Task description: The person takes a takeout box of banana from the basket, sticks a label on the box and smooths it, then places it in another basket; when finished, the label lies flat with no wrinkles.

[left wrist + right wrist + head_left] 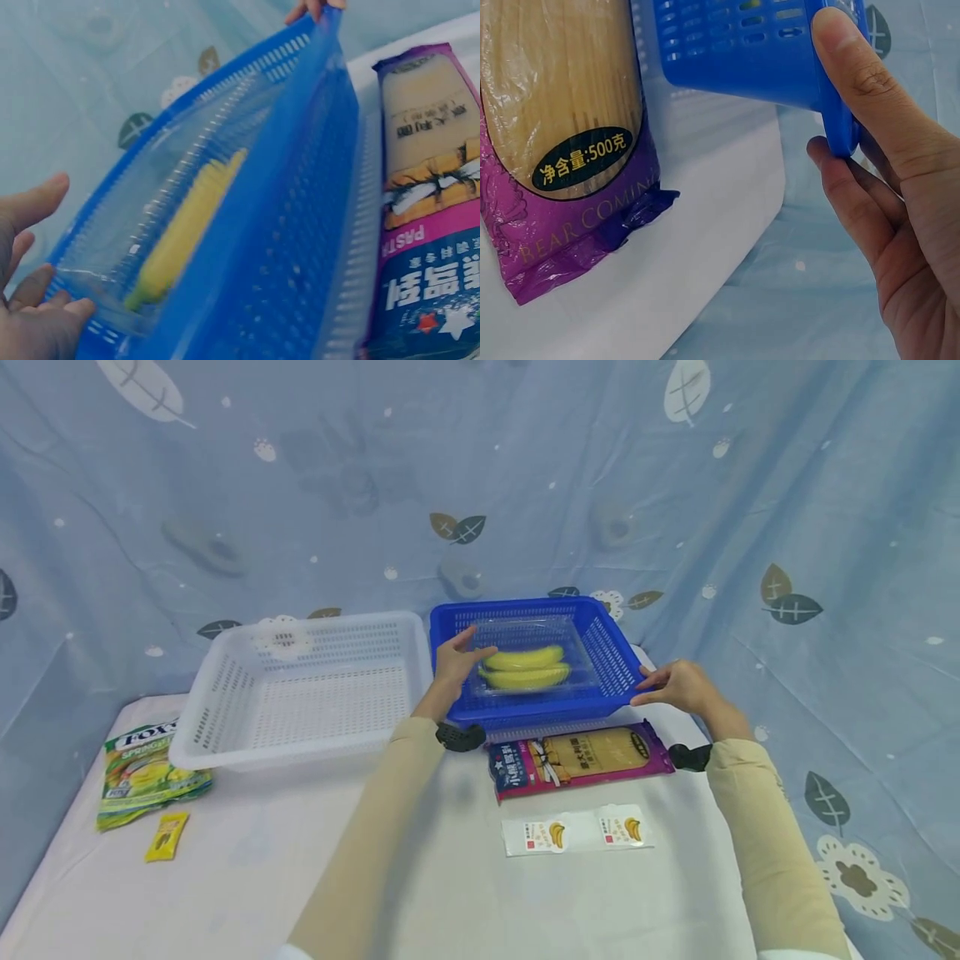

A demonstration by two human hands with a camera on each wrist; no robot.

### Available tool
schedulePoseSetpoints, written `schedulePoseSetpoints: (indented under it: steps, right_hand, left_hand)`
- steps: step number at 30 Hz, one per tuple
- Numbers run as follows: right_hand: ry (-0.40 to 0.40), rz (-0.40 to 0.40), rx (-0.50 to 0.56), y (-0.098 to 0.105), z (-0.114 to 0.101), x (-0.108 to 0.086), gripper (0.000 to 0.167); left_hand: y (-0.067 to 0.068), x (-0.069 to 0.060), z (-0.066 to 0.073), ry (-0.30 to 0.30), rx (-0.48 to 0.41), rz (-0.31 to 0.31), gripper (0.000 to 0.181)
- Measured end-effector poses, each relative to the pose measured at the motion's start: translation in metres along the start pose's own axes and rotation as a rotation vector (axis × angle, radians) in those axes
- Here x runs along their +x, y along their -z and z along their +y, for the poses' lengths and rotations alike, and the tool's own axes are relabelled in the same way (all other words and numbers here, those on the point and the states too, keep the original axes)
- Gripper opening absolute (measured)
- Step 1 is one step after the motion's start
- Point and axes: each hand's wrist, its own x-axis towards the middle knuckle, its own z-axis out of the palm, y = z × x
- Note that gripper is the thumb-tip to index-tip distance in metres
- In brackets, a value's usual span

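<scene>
A blue perforated basket [495,714] stands between the two hands. Inside it lies a clear plastic box [581,672] with yellow bananas [525,677] in it. My left hand [453,664] is at the basket's left end; in the left wrist view, fingers [64,309] curl at the rim while another finger points away from it. At the near right corner my right hand [678,685] pinches the rim between thumb [855,60] and fingers. Just in front of the basket lies a purple pack of pasta [585,758].
A white perforated basket [300,756] stands left of the blue one. Two banana-printed labels [577,831] lie on a strip nearer the front. Far left are green-and-yellow packets [142,777] and a small yellow sachet [167,837]. A blue patterned cloth [360,485] hangs behind.
</scene>
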Motion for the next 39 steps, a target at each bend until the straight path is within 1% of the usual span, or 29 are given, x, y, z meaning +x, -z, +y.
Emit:
schedulePoseSetpoints:
  steps: [2, 5, 9, 12, 15, 19, 24, 31, 35, 39]
  right_hand:
    - [0.004, 0.004, -0.003, -0.001, 0.000, 0.001, 0.035]
    - [0.008, 0.010, -0.003, -0.002, 0.001, 0.001, 0.034]
    - [0.002, 0.007, 0.002, -0.003, 0.001, 0.001, 0.035]
    - [-0.002, 0.003, 0.005, -0.004, 0.002, 0.001, 0.035]
    - [0.000, 0.003, 0.007, -0.003, 0.001, 0.000, 0.035]
    - [0.008, 0.009, 0.004, -0.003, 0.000, 0.000, 0.035]
    - [-0.001, 0.012, 0.008, -0.003, -0.002, -0.001, 0.035]
    - [-0.017, 0.016, 0.010, -0.003, -0.002, -0.001, 0.036]
    - [-0.015, 0.018, 0.007, -0.004, -0.001, -0.001, 0.039]
    - [-0.012, 0.018, -0.001, -0.004, -0.001, 0.000, 0.038]
  left_hand:
    - [-0.002, -0.001, -0.005, -0.015, 0.010, -0.007, 0.067]
    - [-0.004, 0.000, -0.012, -0.027, 0.035, -0.002, 0.068]
    - [-0.008, 0.002, -0.021, -0.032, 0.071, 0.003, 0.071]
    - [-0.011, 0.004, -0.025, -0.037, 0.092, 0.007, 0.073]
    - [-0.014, 0.003, -0.026, -0.035, 0.114, 0.019, 0.074]
    - [-0.015, 0.004, -0.026, -0.005, 0.144, 0.022, 0.079]
    - [-0.016, 0.005, -0.026, 0.023, 0.197, 0.004, 0.086]
    - [-0.017, 0.006, -0.026, 0.019, 0.227, -0.031, 0.092]
    - [-0.017, 0.005, -0.026, 0.010, 0.264, -0.063, 0.086]
    - [-0.017, 0.002, -0.025, 0.007, 0.308, -0.069, 0.078]
